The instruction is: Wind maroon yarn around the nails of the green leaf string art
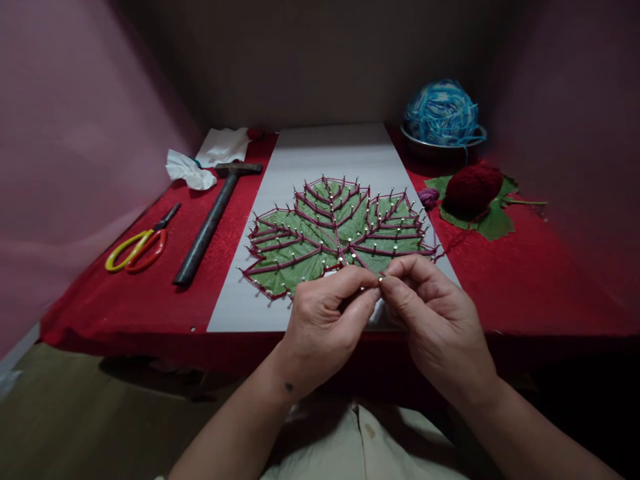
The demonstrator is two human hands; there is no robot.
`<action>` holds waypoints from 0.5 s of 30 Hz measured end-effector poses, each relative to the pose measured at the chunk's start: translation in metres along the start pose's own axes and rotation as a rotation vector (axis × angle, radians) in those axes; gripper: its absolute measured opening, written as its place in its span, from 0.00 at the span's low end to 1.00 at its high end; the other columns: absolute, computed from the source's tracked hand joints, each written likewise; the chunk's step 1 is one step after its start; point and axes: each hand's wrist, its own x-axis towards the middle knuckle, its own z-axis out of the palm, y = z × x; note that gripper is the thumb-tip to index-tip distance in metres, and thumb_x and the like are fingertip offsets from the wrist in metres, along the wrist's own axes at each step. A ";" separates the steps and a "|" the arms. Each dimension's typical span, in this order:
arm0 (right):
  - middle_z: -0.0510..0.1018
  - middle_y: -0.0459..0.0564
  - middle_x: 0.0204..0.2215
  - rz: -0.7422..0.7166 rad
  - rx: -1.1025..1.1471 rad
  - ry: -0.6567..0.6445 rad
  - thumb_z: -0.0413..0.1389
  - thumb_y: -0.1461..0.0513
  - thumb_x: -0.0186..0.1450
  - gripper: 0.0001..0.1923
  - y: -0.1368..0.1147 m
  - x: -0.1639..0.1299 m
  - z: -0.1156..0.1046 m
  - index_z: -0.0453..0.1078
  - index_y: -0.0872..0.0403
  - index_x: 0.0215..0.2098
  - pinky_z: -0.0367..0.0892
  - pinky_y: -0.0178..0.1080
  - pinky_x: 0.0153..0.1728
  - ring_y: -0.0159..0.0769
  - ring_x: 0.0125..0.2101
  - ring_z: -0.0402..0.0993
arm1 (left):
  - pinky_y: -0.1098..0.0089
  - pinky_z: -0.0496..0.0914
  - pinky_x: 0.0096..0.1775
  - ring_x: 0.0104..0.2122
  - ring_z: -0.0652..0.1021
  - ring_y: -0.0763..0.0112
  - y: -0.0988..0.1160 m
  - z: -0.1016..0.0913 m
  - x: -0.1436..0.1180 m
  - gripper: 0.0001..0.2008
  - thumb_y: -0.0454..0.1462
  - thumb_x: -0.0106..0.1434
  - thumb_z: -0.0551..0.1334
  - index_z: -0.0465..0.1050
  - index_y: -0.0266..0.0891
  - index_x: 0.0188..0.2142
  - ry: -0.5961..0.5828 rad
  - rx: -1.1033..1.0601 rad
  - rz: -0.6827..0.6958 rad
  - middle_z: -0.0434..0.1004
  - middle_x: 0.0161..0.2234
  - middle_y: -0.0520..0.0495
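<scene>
A green leaf (287,260) lies on a pale board (330,150), ringed and crossed by several upright nails. Dark red and purple yarn (390,253) runs from nail to nail along the leaf's edge and veins. Over the leaf's lower right edge, my left hand (333,313) is closed in a pinch. Its fingertips meet those of my right hand (437,327), also pinched, around a shiny nail head (381,280). A bit of dark red yarn shows at the fingertips; most of it there is hidden. The lower right of the leaf is covered by my hands.
On the red cloth (540,287), scissors (145,243) and a hammer (207,223) lie left, with crumpled white paper (190,172) behind. At right, a dark red yarn ball (474,187) rests on another leaf (503,227). Behind it, a metal bowl (445,150) holds blue yarn (441,112).
</scene>
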 end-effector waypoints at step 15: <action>0.57 0.37 0.18 0.128 0.253 -0.064 0.58 0.59 0.63 0.06 0.003 0.004 -0.004 0.65 0.52 0.31 0.44 0.31 0.18 0.22 0.18 0.48 | 0.83 0.68 0.33 0.27 0.74 0.81 -0.003 0.000 0.000 0.05 0.29 0.62 0.60 0.75 0.33 0.34 0.002 -0.074 0.048 0.76 0.28 0.52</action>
